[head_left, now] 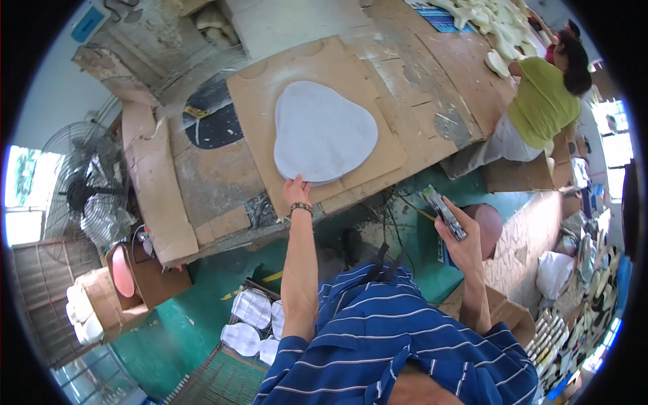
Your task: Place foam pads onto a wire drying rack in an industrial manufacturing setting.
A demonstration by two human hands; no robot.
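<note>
A white pad (324,131), shaped like a rounded triangle, lies flat on a brown cardboard sheet (253,94) on the workbench. My left hand (298,192) pinches its near edge, fingertips at the rim; a dark beaded bracelet circles the wrist. Off the bench's front edge, my right hand (462,233) is wrapped round a grey metal hand tool (445,214) with a green end. Its exact kind is not plain from here. The tool is held in the air, apart from the pad.
The cardboard-covered workbench (432,88) stretches away to the right, where a person in a yellow-green top (543,101) works beside pale foam pieces (486,17). A caged fan (84,189) stands left. White pads (253,314) sit in a box near my left side.
</note>
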